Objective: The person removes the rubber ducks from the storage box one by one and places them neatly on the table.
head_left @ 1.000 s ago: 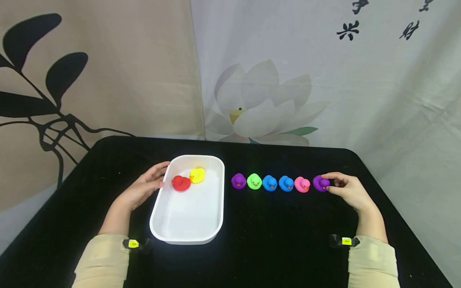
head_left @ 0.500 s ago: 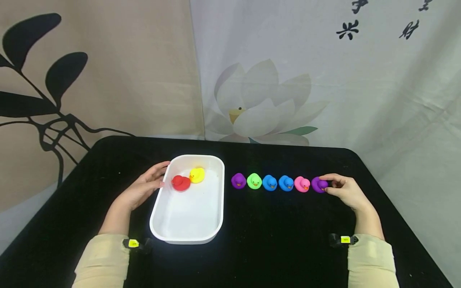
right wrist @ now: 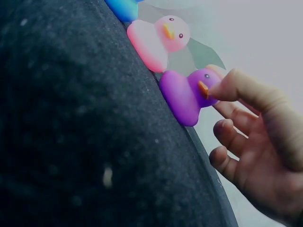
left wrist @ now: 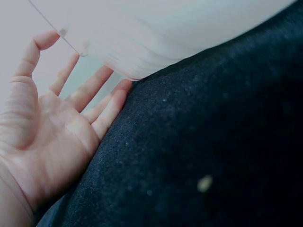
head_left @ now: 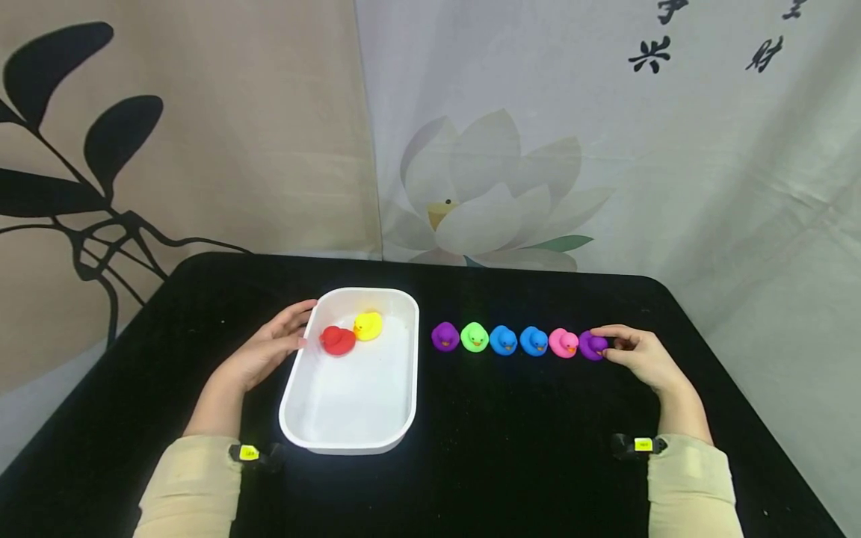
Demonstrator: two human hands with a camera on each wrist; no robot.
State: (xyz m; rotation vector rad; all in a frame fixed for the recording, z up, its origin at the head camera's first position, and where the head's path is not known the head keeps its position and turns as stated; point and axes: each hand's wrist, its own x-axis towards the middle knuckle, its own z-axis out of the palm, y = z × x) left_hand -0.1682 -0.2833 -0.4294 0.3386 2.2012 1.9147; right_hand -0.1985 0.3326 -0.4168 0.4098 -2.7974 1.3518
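Observation:
My right hand point(head_left: 642, 362) pinches a purple rubber duck point(right wrist: 183, 97) by its head between thumb and fingers, at the right end of a row of ducks on the black table. Right beside it sits a pink duck point(head_left: 563, 343). Further left in the row are two blue ducks point(head_left: 503, 341), a green duck point(head_left: 474, 338) and another purple duck point(head_left: 445, 337). My left hand point(head_left: 264, 351) touches the left side of a white tray point(head_left: 350, 441) with fingers extended. Inside the tray lie a red duck point(head_left: 338, 341) and a yellow duck point(head_left: 368, 326).
The black tabletop point(head_left: 504, 463) stretches in front of the row and tray. Behind its far edge hangs a printed cloth point(head_left: 282, 149) with leaves and a lotus. A band with a yellow tag sits at each wrist.
My right hand has shifted slightly left with the purple duck, bringing it up close to the pink one. The left hand and tray stay where they were.

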